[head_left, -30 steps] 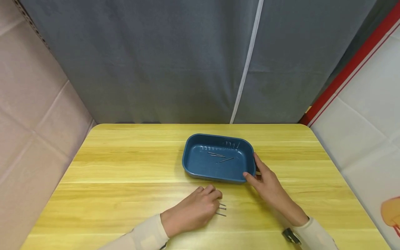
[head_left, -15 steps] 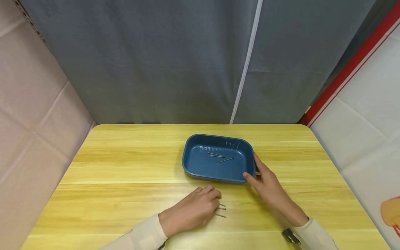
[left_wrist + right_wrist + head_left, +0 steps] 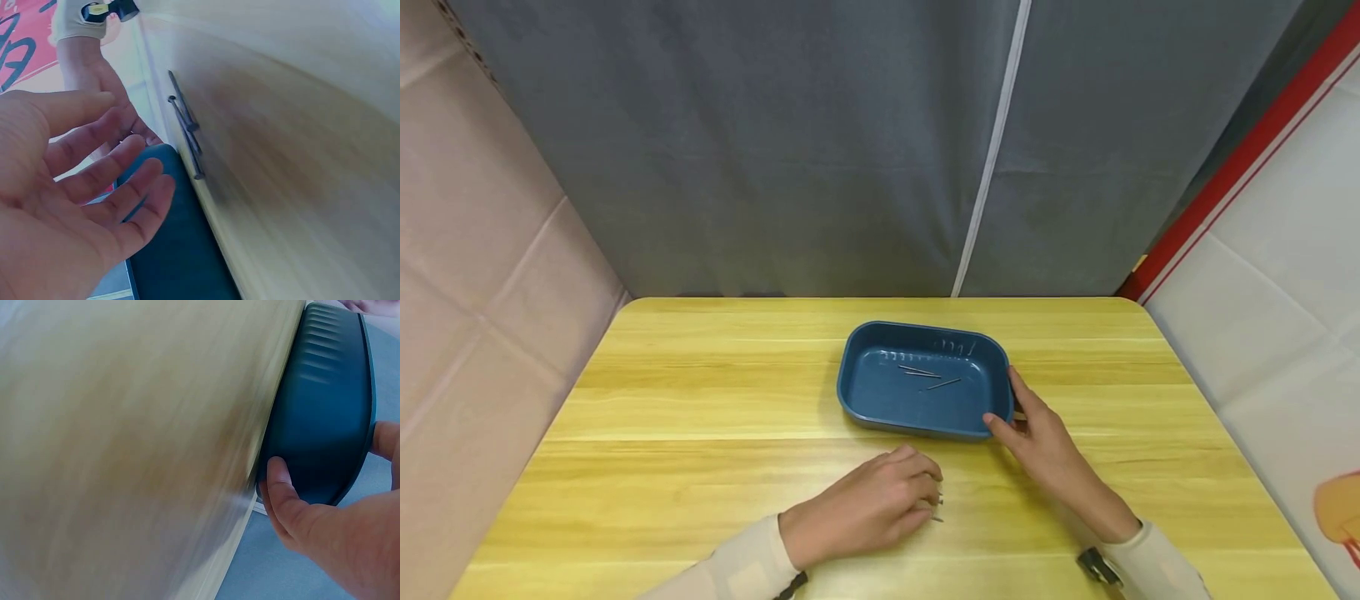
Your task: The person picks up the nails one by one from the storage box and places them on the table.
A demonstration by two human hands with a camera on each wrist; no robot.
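My left hand (image 3: 925,492) lies palm down on the wooden table (image 3: 700,400), its fingertips over a few loose steel nails (image 3: 937,507). In the left wrist view the left hand (image 3: 119,194) shows relaxed, straight fingers holding nothing, and the nails (image 3: 185,128) lie close together on the wood just beyond them. A dark blue tray (image 3: 880,392) stands in the middle of the table with three nails in the tray (image 3: 928,377). My right hand (image 3: 1011,410) grips the tray's near right corner, thumb on the front wall and fingers along the right side; the right wrist view shows the thumb (image 3: 279,487) pressed against the tray (image 3: 331,419).
A grey curtain (image 3: 850,150) hangs behind the table's far edge. Beige padded panels (image 3: 482,275) stand at the left, and a white board with a red stripe (image 3: 1262,275) at the right. Bare wood lies left of the tray.
My left hand has shifted slightly right and now covers more of the loose nails. The right hand and the tray have not moved.
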